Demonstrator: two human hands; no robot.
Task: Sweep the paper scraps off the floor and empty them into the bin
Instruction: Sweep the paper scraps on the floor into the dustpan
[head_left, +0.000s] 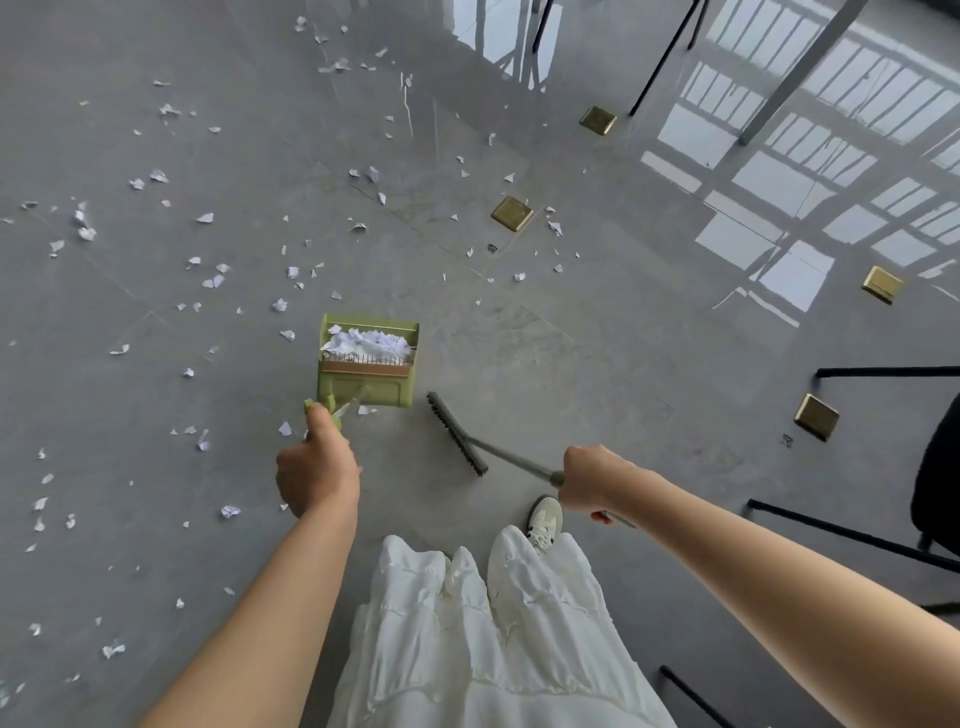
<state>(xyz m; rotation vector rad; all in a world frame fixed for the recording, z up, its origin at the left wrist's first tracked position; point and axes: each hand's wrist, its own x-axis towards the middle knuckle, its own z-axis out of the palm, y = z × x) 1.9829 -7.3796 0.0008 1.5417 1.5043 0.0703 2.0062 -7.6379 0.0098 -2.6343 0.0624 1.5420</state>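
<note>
My left hand (317, 470) grips the handle of a green dustpan (363, 382) that stands on the grey floor in front of me. A heap of white paper scraps (366, 340) lies inside the pan. My right hand (595, 480) grips the grey handle of a broom. The broom's dark brush head (457, 434) sits just right of the dustpan, apart from it. Several loose paper scraps (208, 280) are scattered over the floor to the left and ahead. No bin is in view.
Brass floor plates (511, 213) are set in the floor ahead and to the right. Black chair and table legs (883, 371) stand at the right, more legs (665, 57) at the top. My white skirt and one shoe (543, 519) are below.
</note>
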